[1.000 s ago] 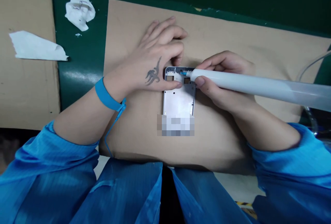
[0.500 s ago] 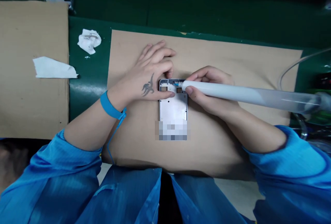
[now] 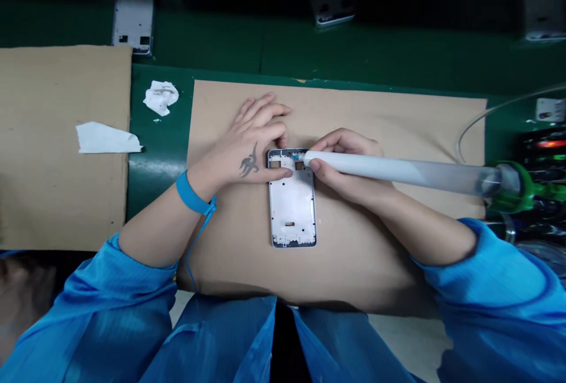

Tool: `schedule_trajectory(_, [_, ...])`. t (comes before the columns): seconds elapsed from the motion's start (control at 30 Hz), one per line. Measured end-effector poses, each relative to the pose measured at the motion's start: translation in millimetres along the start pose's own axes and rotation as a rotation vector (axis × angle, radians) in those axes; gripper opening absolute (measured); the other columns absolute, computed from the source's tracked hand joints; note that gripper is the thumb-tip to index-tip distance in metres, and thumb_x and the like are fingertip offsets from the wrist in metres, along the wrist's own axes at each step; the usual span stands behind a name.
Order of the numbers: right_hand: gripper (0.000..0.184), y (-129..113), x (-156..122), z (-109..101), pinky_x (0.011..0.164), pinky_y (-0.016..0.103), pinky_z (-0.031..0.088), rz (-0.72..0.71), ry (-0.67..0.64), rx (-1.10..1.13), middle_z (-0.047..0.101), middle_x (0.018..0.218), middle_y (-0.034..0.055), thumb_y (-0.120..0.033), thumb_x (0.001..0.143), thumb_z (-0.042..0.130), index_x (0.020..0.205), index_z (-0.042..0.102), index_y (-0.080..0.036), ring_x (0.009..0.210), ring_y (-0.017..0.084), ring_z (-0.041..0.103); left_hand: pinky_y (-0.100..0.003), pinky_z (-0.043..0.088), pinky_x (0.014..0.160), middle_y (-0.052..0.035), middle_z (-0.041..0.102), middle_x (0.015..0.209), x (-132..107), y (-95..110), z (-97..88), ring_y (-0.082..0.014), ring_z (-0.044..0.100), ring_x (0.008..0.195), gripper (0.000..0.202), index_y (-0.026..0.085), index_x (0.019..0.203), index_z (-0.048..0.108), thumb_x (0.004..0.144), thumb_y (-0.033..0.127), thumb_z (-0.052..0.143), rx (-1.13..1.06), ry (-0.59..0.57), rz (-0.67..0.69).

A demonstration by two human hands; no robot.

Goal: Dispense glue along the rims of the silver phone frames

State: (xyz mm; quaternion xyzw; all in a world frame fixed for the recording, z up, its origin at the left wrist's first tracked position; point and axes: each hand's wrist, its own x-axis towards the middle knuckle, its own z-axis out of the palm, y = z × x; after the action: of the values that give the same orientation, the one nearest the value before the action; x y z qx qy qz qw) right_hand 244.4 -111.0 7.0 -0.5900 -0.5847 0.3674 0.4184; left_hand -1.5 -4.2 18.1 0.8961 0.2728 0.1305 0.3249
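**Hands, frame and dispenser on card sheet**

Risk, judged: the nozzle (image 3: 295, 157) sits at the top edge of the frame (image 3: 292, 212), close to the left thumb. A slip of either hand could drag the tip off its line or smear whatever it lays down onto skin or metal. The long barrel gives leverage, and its hose (image 3: 471, 121) could tug it sideways.

Left hand (image 3: 250, 153): partly closed. The thumb lies flat across the frame's upper face and the forefinger curls over its top left corner, pinning it down. The other fingers rest spread on the card. A blue strap (image 3: 189, 193) with a cord is on the wrist.

Right hand (image 3: 349, 168): closed round the front of the dispenser (image 3: 398, 169), pen-fashion, with the heel resting on the card just right of the frame.

Frame: pale metal, lying flat and lengthwise toward the person, at the middle of the card sheet (image 3: 375, 118).

Dispenser: a white, part-clear barrel running right to a green fitting (image 3: 515, 185).

Surface (image 3: 157, 153): green. It carries a tissue wad (image 3: 161, 97) left of the sheet and a second card (image 3: 53, 182) with a paper scrap (image 3: 106, 138) on it.

Back edge: two more frames (image 3: 132, 12) (image 3: 329, 15), well apart from the hands.
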Motion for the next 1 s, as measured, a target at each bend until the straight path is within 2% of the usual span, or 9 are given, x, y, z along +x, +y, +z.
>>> schedule_trajectory(0.23, [0.029,-3.6,-0.5,1.1,0.054,0.032,0.054,0.009,0.022,0.012,0.081,0.079,0.0019,-0.046,0.081,0.096,0.089,0.074,-0.029,0.06,0.019,0.068,-0.073,0.016,0.147,-0.0148,0.06,0.168,-0.5,-0.6,0.3,-0.0466,0.03,0.177,0.052,0.027,0.103,0.068,0.084,0.071,0.089,0.012,0.004,0.007])
schedule_trajectory(0.43, [0.033,-3.1,-0.2,1.3,0.053,0.032,0.053,0.012,0.022,0.001,0.08,0.077,0.0019,-0.052,0.081,0.096,0.089,0.074,-0.028,0.059,0.019,0.067,-0.074,0.014,0.147,-0.0143,0.059,0.17,-1.0,-0.7,-0.8,-0.0471,0.029,0.177,0.053,0.027,0.103,0.068,0.084,0.071,0.089,-0.004,-0.008,-0.005])
schedule_trajectory(1.0, [0.031,-5.0,0.7,4.5,0.055,0.033,0.056,0.014,0.063,0.012,0.081,0.078,0.0024,-0.049,0.081,0.096,0.089,0.074,-0.029,0.06,0.019,0.068,-0.076,0.019,0.146,-0.0132,0.06,0.168,-1.6,-1.1,0.9,-0.0466,0.032,0.176,0.053,0.028,0.103,0.069,0.083,0.072,0.09,0.037,0.013,0.01])
